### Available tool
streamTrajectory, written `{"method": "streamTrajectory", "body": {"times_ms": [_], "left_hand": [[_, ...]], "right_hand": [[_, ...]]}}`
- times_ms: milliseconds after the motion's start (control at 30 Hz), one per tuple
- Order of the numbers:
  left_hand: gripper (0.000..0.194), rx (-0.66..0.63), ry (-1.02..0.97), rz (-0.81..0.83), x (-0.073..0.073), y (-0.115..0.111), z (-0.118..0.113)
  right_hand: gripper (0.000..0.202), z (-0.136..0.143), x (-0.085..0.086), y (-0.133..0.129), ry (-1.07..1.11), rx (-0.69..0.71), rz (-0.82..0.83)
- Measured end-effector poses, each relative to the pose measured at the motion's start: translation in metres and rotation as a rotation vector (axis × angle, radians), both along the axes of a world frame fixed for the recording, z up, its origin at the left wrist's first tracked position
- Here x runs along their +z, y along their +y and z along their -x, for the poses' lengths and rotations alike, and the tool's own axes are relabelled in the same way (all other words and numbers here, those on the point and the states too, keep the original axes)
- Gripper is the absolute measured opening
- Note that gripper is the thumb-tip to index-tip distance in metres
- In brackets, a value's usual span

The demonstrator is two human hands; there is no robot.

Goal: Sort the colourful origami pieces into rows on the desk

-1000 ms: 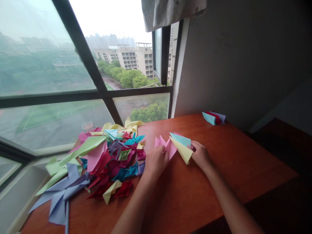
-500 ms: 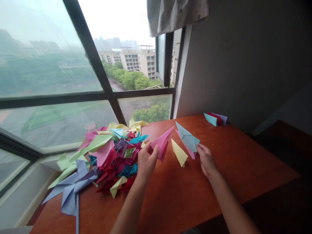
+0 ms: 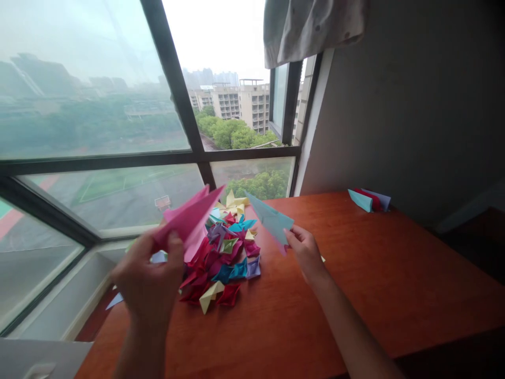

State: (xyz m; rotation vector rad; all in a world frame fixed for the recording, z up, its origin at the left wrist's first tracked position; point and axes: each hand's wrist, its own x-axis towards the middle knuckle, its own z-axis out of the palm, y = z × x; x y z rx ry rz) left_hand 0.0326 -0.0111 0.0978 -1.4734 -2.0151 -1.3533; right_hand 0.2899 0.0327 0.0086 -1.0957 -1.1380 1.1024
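Raised over the left side of the table, my left hand pinches a pink paper plane between thumb and fingers. My right hand grips the rear end of a light blue paper plane, with a pink edge showing beneath it. Behind and between the hands lies a pile of colourful folded papers. A pale yellow folded paper rests at the pile's front. My right hand mostly hides another yellow piece, of which only a tip shows.
Light blue, red and lavender folded papers stand at the far right of the wooden table. Windows border the far and left sides; a grey curtain hangs above.
My left hand has moved left and up with the pink plane, now covering part of the pile. My right hand has shifted left with the blue plane. The view has turned left.
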Motion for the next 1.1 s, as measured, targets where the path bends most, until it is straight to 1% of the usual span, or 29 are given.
{"method": "streamTrajectory", "body": {"times_ms": [33,67,100,133,167,233,300,333,367,433,500,600,667,733,833,900,967,1033,1100], "left_hand": [[0.024,0.053,-0.011,0.003,0.001,0.003,0.016],[0.024,0.114,-0.037,-0.029,0.000,0.009,0.031],[0.025,0.121,-0.085,-0.019,-0.003,0.015,0.046],[0.027,0.039,-0.135,0.064,-0.009,0.023,0.060],[0.027,0.023,-0.167,0.089,-0.017,0.030,0.070],[0.031,-0.114,-0.237,0.200,-0.037,0.043,0.082],[0.035,-0.189,-0.294,0.229,-0.056,0.051,0.080],[0.037,-0.264,-0.344,0.237,-0.064,0.053,0.073],[0.038,-0.341,-0.356,0.248,-0.072,0.054,0.065],[0.035,-0.419,-0.337,0.281,-0.083,0.052,0.044],[0.033,-0.492,-0.315,0.310,-0.090,0.049,0.022],[0.028,-0.559,-0.283,0.340,-0.094,0.043,-0.004],[0.025,-0.556,-0.215,0.330,-0.091,0.038,-0.011],[0.023,-0.507,-0.139,0.272,-0.086,0.033,-0.011],[0.019,-0.356,-0.053,0.146,-0.075,0.028,0.001],[0.017,-0.250,0.007,0.073,-0.070,0.027,0.011],[0.017,-0.189,0.036,0.030,-0.069,0.028,0.021],[0.022,-0.187,0.029,0.064,-0.071,0.029,0.029],[0.029,-0.206,-0.003,0.104,-0.073,0.028,0.034]], "right_hand": [[0.030,0.009,0.003,0.002,-0.012,0.021,-0.013],[0.029,0.017,0.005,0.004,-0.024,0.040,-0.024],[0.029,0.025,0.006,0.007,-0.039,0.054,-0.031],[0.028,0.033,0.007,0.009,-0.059,0.061,-0.034],[0.029,0.040,0.007,0.012,-0.086,0.061,-0.035],[0.030,0.051,0.005,0.017,-0.146,0.048,-0.037],[0.030,0.058,0.002,0.020,-0.189,0.040,-0.044],[0.030,0.058,0.001,0.021,-0.200,0.039,-0.047],[0.029,0.058,-0.001,0.020,-0.205,0.037,-0.048],[0.029,0.053,-0.004,0.018,-0.205,0.012,-0.043],[0.029,0.045,-0.006,0.015,-0.202,-0.039,-0.033],[0.029,0.031,-0.005,0.011,-0.213,-0.146,-0.017],[0.028,0.024,-0.002,0.008,-0.232,-0.215,-0.023],[0.027,0.021,0.003,0.004,-0.267,-0.265,-0.054],[0.025,0.028,0.014,0.001,-0.334,-0.298,-0.162],[0.023,0.042,0.020,0.001,-0.362,-0.291,-0.249],[0.022,0.060,0.026,0.003,-0.376,-0.261,-0.314],[0.021,0.080,0.031,0.004,-0.384,-0.187,-0.354],[0.022,0.095,0.034,0.002,-0.380,-0.080,-0.386]]}}
